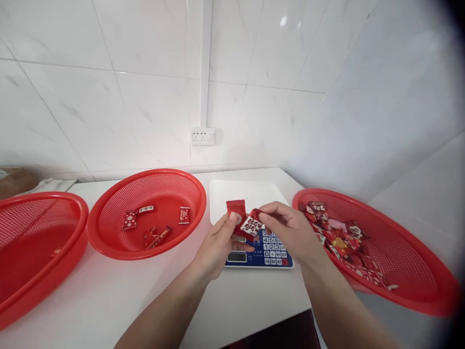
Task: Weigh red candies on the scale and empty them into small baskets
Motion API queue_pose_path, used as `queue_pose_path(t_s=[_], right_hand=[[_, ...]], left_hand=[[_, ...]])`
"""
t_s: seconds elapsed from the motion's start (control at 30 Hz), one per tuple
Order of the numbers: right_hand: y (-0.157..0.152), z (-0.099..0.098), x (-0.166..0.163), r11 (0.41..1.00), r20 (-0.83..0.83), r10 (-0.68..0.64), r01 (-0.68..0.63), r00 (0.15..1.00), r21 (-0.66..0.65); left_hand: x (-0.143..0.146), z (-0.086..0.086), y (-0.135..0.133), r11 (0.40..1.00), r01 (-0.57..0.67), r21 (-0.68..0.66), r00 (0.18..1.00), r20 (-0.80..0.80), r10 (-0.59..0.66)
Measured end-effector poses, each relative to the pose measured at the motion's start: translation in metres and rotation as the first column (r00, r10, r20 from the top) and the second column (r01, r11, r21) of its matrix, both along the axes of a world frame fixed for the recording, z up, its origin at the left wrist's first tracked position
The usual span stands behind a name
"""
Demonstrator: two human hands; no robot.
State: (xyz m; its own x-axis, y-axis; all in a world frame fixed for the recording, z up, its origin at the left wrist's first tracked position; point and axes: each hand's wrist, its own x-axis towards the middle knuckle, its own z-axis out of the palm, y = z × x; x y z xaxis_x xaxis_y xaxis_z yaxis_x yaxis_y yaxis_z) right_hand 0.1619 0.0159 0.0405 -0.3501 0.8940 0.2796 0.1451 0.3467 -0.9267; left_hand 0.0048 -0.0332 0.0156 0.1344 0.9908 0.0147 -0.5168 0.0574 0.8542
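My left hand (217,242) is closed on a red candy packet (236,209), its thumb pressed on the front. Pinched between the fingers of my right hand (286,225) is a red and white candy packet (252,225), which overlaps the lower part of the first one. Both hands are above a kitchen scale (243,189) with a white pan and a blue panel of number keys. Part of the scale's display and keys is hidden behind my hands.
A red basket (410,247) at the right holds many wrapped candies. Another red basket (145,249), left of the scale, has several packets in it. A third red basket (39,291) stands at the far left. Behind the white table (145,300) is a tiled wall with a socket (202,136).
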Motion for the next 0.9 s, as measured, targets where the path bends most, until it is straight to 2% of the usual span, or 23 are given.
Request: queue_pose_path(t_s=[0.07, 0.17, 0.3, 0.5, 0.63, 0.8, 0.9], right_hand=[[-0.005, 0.0, 0.008, 0.999, -0.1, -0.053, 0.053, 0.994, -0.002], [-0.009, -0.001, 0.019, 0.998, -0.194, -0.045, 0.035, 0.98, -0.055], [-0.011, -0.003, 0.023, 0.993, -0.162, -0.004, -0.016, 0.987, -0.12], [-0.016, 0.003, 0.017, 0.99, -0.082, 0.039, -0.049, 0.996, -0.132], [-0.018, 0.008, 0.014, 0.994, -0.056, 0.056, -0.061, 0.997, -0.087], [-0.016, 0.001, 0.021, 0.992, -0.136, 0.023, -0.04, 0.99, -0.119], [-0.015, 0.001, 0.022, 0.991, -0.141, 0.023, -0.041, 0.99, -0.126]], left_hand=[[-0.001, 0.001, -0.002, 1.0, -0.009, 0.027, 1.0, -0.025, 0.01], [-0.003, 0.002, -0.005, 0.997, -0.004, 0.082, 0.994, -0.106, 0.013], [-0.005, 0.007, -0.009, 0.98, 0.069, 0.188, 0.974, -0.224, -0.025], [-0.004, 0.016, -0.015, 0.969, 0.094, 0.228, 0.911, -0.413, 0.008], [-0.003, 0.017, -0.016, 0.956, 0.135, 0.26, 0.903, -0.43, -0.01], [-0.008, 0.015, -0.014, 0.977, 0.126, 0.175, 0.912, -0.408, -0.044], [-0.01, 0.016, -0.013, 0.978, 0.1, 0.182, 0.91, -0.415, -0.015]])
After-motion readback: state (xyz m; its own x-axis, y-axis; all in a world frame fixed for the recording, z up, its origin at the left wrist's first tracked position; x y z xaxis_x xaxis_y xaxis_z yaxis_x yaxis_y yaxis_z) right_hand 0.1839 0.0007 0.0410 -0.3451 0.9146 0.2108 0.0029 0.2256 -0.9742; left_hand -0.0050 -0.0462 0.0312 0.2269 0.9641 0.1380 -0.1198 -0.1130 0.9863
